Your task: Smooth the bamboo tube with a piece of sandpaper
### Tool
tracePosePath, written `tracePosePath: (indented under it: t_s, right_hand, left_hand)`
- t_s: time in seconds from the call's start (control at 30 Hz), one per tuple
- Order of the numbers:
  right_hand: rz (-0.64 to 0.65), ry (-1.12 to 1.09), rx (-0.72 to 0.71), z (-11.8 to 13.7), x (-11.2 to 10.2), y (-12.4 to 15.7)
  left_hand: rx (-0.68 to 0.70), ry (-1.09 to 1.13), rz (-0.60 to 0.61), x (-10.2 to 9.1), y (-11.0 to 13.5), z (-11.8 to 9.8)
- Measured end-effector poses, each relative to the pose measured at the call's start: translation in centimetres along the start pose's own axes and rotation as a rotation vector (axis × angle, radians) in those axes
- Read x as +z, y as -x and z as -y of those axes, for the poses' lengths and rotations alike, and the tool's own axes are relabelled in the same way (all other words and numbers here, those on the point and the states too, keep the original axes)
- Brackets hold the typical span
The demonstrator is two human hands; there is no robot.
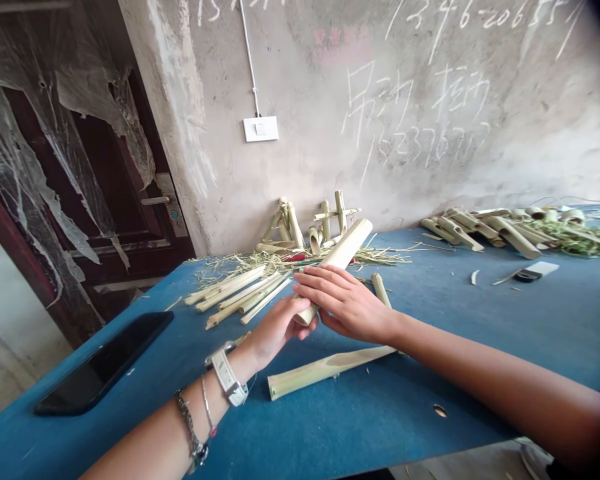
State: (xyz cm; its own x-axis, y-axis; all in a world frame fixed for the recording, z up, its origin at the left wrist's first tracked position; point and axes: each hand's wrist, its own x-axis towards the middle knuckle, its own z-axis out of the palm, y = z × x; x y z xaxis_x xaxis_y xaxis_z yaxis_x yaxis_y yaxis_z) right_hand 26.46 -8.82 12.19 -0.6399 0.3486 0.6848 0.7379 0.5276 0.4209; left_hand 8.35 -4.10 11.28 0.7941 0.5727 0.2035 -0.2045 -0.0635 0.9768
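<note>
A pale green bamboo piece [349, 244] slants up and away from me over the table, its far end rounded off. My left hand [275, 327] grips its near end from the left, thumb along the side and fingertips underneath. Across the top lies my right hand [353, 300], its fingers curled over the bamboo and touching my left thumb area. Below my hands a second bamboo piece [310, 380] with a slanted cut rests on the table. A short bamboo stick [380, 289] shows just beyond my right hand. Several split bamboo strips [245, 297] lie side by side to the left.
On the blue table [480, 340] a black phone [105, 360] lies at left. Shavings [220, 267] and small bamboo structures [287, 223] stand near the wall. Several bamboo pieces [513, 237] are heaped at back right, near a grey-and-black object [536, 271]. A plastic-draped door [100, 167] is at left.
</note>
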Motion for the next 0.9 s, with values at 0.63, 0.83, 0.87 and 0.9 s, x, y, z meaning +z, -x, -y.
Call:
tracePosePath:
  t_s: [0.63,0.83,0.87,0.9]
  right_hand:
    - [0.057,0.230,0.032,-2.3,-1.1,0.5]
    - [0.076,0.339,0.335,-7.6,-2.3,3.0]
    - [0.088,0.330,0.335,-7.7,-2.3,3.1]
    - [0.096,0.314,0.344,-7.7,-2.2,3.3]
  left_hand:
    - [-0.003,0.005,-0.095,0.1,0.1,-0.2]
    - [-0.020,-0.031,-0.038,-0.4,0.1,-0.3]
    - [-0.020,-0.058,-0.018,-0.5,0.1,-0.4]
    - [-0.022,-0.112,0.008,-0.6,0.2,-0.8]
